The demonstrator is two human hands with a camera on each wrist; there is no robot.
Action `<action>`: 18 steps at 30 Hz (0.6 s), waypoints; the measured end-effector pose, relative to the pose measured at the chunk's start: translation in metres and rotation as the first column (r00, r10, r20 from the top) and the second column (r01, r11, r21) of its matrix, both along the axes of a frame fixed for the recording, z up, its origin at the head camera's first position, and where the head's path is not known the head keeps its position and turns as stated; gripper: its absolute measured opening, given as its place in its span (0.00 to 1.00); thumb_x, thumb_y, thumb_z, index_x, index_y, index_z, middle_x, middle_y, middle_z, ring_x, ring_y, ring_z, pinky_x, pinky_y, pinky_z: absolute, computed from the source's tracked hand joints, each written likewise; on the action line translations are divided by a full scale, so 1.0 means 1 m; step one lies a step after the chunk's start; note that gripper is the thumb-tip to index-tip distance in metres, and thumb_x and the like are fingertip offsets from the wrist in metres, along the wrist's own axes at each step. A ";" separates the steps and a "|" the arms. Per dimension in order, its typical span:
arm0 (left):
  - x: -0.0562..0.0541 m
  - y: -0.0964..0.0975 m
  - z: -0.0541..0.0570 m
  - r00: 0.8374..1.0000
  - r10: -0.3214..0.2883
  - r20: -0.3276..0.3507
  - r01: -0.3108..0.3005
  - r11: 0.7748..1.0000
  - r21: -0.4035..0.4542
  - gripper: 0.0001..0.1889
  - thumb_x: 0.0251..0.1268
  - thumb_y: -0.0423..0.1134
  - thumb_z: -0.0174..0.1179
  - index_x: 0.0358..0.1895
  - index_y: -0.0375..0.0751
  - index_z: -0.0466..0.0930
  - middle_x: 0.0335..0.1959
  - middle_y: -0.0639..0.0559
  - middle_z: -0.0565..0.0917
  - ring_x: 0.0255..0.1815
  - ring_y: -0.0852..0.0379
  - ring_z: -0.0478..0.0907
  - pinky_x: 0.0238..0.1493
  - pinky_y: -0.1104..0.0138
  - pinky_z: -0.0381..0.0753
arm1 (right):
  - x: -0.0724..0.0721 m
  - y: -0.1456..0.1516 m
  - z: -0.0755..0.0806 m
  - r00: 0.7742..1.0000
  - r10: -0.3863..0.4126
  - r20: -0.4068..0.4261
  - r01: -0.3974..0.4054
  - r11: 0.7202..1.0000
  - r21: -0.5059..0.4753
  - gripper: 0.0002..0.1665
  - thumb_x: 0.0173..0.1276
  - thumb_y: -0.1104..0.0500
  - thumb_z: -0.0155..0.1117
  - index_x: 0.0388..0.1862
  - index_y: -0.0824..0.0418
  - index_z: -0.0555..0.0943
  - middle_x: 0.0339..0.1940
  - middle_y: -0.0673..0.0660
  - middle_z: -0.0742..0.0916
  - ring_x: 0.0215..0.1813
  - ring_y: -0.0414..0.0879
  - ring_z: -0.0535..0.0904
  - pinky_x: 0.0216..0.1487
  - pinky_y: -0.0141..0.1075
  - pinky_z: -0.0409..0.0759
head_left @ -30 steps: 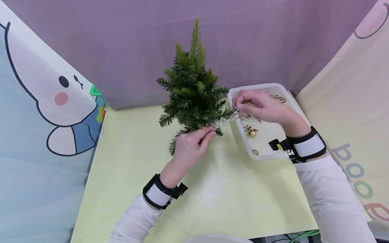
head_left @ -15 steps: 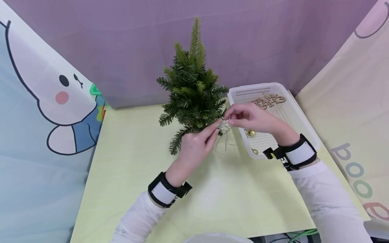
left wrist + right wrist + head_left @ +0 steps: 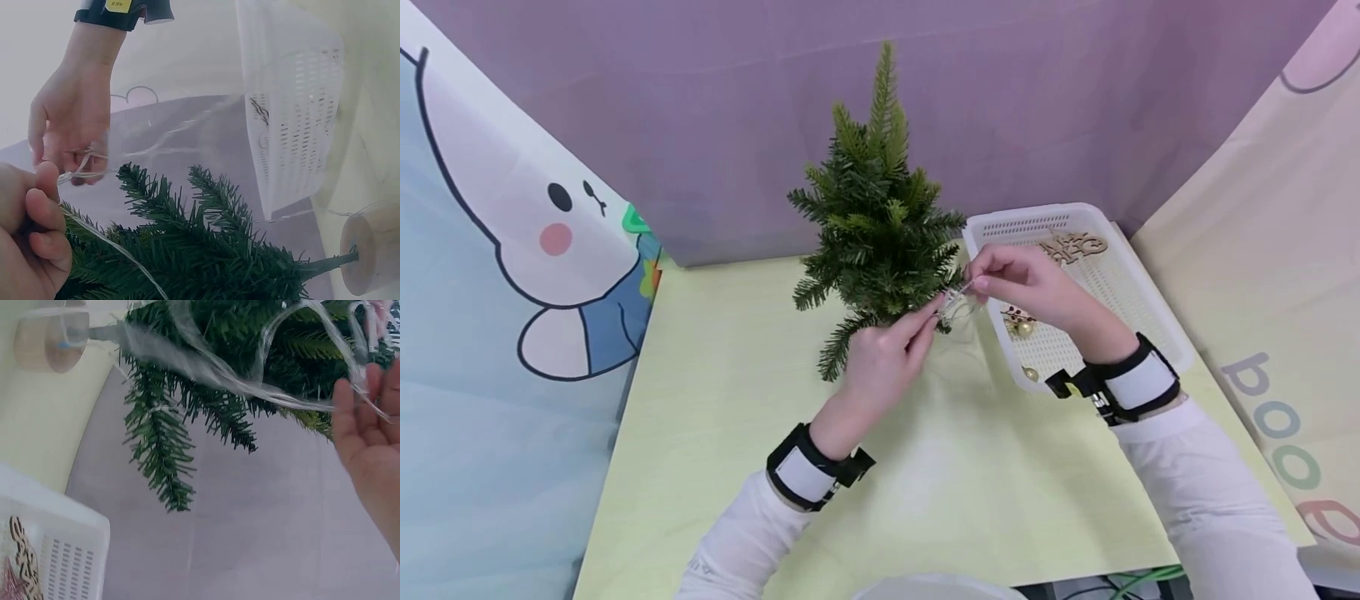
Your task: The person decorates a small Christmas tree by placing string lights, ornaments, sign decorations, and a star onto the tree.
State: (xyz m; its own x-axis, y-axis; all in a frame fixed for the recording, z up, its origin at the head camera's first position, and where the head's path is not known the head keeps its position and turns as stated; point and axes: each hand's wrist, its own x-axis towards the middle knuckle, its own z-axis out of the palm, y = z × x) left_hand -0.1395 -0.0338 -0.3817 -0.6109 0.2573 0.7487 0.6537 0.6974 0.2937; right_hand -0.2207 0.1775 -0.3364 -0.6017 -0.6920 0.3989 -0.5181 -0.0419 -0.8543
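Note:
A small artificial Christmas tree (image 3: 872, 242) stands upright at the back of the table; its round wooden base (image 3: 375, 256) shows in the left wrist view. In front of its lower right branches, my left hand (image 3: 880, 358) pinches a clear-wired light string (image 3: 953, 305) between thumb and fingers. Close beside it, over the basket's left rim, my right hand (image 3: 1033, 287) pinches another part of the string, with a short stretch pulled between the hands. Loose loops of clear wire (image 3: 275, 397) pass before the branches in the right wrist view.
A white perforated basket (image 3: 1138, 279) stands right of the tree. In it lie wooden lettering (image 3: 1078, 247), a gold ball with red berries (image 3: 1024, 328) and another gold ornament (image 3: 1030, 374). A purple curtain (image 3: 715, 150) hangs behind; a white round rim (image 3: 936, 588) shows at the front edge.
My right hand has come left and down from over the basket toward my left hand, which has shifted slightly right. The wire loops that hung below the hands are drawn up closer.

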 end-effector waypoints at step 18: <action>0.001 0.005 -0.005 0.997 -0.082 -0.003 0.081 0.978 0.193 0.05 0.63 0.29 0.59 0.32 0.30 0.75 0.13 0.52 0.79 0.07 0.65 0.68 0.09 0.85 0.56 | -0.001 0.017 -0.002 0.921 0.266 -0.283 -0.185 0.942 0.281 0.13 0.57 0.71 0.65 0.30 0.53 0.84 0.18 0.43 0.79 0.17 0.33 0.66 0.18 0.23 0.67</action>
